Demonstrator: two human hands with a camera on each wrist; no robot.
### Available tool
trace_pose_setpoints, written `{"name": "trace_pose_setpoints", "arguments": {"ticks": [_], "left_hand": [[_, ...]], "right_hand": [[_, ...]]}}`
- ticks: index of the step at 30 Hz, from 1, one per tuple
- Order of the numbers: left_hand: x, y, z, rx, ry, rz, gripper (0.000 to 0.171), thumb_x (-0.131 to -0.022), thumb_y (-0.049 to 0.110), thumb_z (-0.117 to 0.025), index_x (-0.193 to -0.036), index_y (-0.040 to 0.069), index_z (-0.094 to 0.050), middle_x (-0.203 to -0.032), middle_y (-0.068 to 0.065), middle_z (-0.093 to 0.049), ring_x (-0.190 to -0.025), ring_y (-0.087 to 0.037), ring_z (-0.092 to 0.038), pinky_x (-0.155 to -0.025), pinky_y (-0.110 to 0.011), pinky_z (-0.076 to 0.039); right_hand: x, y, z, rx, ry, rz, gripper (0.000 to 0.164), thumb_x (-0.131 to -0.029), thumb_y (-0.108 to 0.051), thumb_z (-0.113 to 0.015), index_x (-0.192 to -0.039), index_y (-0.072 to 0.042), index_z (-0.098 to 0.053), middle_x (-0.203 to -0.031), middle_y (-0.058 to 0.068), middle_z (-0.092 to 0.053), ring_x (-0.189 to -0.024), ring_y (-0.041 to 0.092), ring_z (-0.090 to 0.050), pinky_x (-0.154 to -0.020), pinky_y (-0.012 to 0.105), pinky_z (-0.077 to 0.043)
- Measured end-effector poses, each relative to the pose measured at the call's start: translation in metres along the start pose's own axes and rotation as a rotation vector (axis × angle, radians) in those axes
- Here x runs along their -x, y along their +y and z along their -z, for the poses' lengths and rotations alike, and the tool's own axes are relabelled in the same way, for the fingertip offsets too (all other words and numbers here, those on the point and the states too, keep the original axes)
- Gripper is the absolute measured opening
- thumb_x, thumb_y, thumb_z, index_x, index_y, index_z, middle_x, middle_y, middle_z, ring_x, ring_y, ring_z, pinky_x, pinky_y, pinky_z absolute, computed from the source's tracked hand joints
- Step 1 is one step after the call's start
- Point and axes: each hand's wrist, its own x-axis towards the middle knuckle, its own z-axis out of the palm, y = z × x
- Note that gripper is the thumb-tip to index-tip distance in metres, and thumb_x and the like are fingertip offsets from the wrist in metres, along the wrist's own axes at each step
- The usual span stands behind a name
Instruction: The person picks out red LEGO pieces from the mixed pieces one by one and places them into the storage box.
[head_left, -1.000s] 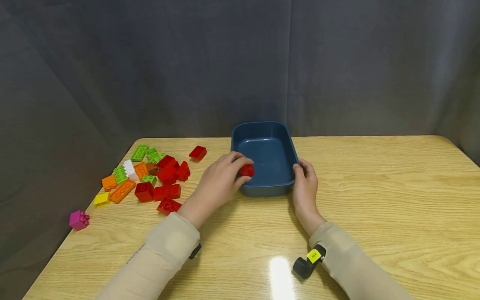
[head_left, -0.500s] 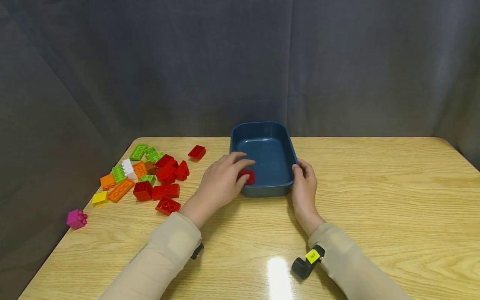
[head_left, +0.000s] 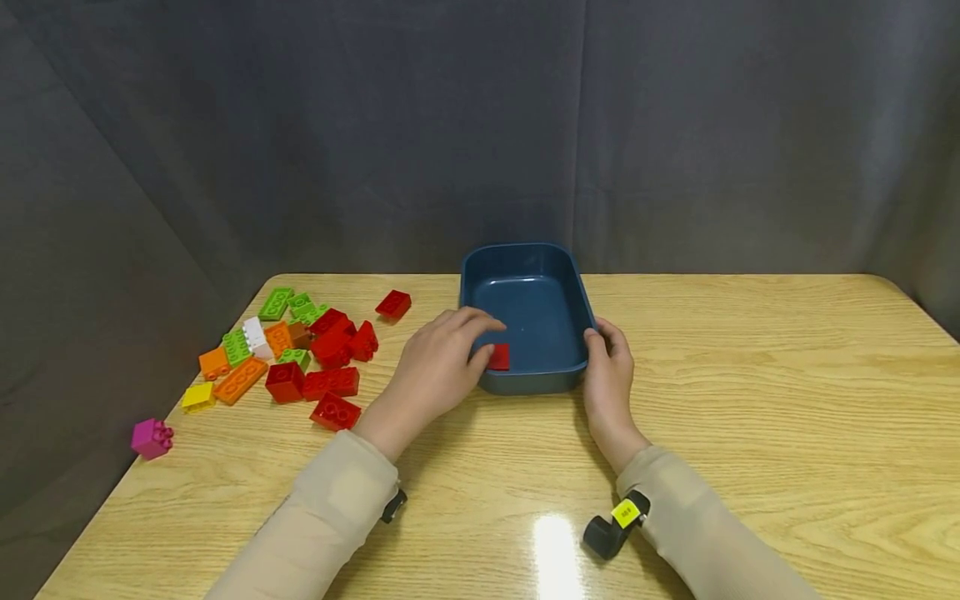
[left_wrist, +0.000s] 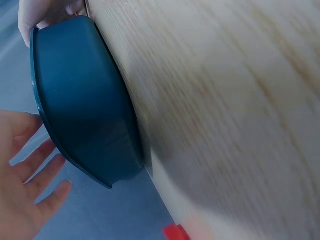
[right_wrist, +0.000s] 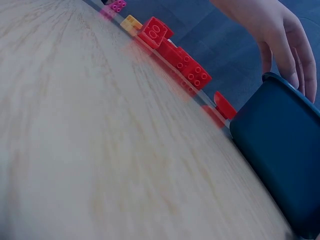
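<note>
A red toy brick [head_left: 498,357] lies in the near left corner of the blue plastic bin [head_left: 529,382], partly hidden by my left hand [head_left: 442,360]. That hand hovers over the bin's left rim with its fingers apart, and they hold nothing. In the left wrist view its spread fingers [left_wrist: 45,175] show beside the rim. My right hand [head_left: 611,379] grips the bin's right side near the front corner, thumb at the rim and fingers along the outer wall.
Left of the bin lie several red bricks [head_left: 331,382], with green, orange, white and brown ones behind. A yellow brick [head_left: 198,398] and a magenta brick [head_left: 152,439] lie near the table's left edge. A dark curtain [head_left: 420,133] stands behind the wooden table [head_left: 750,375].
My left hand has let go of the red brick, which has dropped to the bin's floor. Its fingers have loosened. My right hand stays on the bin.
</note>
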Motion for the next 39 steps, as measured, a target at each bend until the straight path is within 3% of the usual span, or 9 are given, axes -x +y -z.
{"name": "trace_pose_setpoints", "arguments": {"ticks": [12, 25, 31, 39], "left_hand": [[0.004, -0.012, 0.013, -0.083, -0.007, -0.037, 0.028, -0.095, 0.015, -0.067, -0.122, 0.015, -0.068, -0.121, -0.001, -0.065, -0.114, -0.022, -0.059, -0.096, -0.04, -0.049], [0.04, -0.036, 0.038, -0.343, -0.002, -0.166, 0.024, -0.089, 0.015, -0.072, -0.113, 0.013, -0.07, -0.112, -0.005, -0.068, -0.105, -0.026, -0.063, -0.094, -0.042, -0.051], [0.062, -0.048, 0.042, -0.395, -0.057, -0.155, 0.027, -0.089, 0.017, -0.073, -0.115, 0.011, -0.068, -0.114, -0.006, -0.066, -0.106, -0.026, -0.061, -0.091, -0.041, -0.05], [0.089, -0.071, 0.049, -0.405, -0.084, -0.045, 0.032, -0.089, 0.019, -0.073, -0.117, 0.006, -0.066, -0.121, -0.012, -0.062, -0.114, -0.033, -0.057, -0.095, -0.052, -0.048]], "right_hand": [[0.001, -0.004, -0.001, -0.029, -0.007, -0.01, 0.041, -0.105, -0.021, -0.041, -0.14, -0.002, -0.047, -0.14, 0.013, -0.048, -0.127, 0.023, -0.045, -0.109, 0.034, -0.034], [-0.001, 0.0, -0.001, -0.022, 0.006, -0.011, 0.04, -0.105, -0.02, -0.042, -0.139, -0.002, -0.049, -0.138, 0.013, -0.049, -0.125, 0.024, -0.047, -0.108, 0.035, -0.036], [0.0, -0.001, -0.001, -0.022, 0.005, -0.021, 0.04, -0.105, -0.021, -0.042, -0.14, -0.002, -0.048, -0.139, 0.012, -0.049, -0.125, 0.023, -0.047, -0.108, 0.035, -0.036], [0.0, -0.002, 0.0, -0.019, 0.002, -0.019, 0.041, -0.105, -0.021, -0.042, -0.14, -0.002, -0.048, -0.14, 0.013, -0.048, -0.125, 0.024, -0.046, -0.108, 0.035, -0.035]]}}
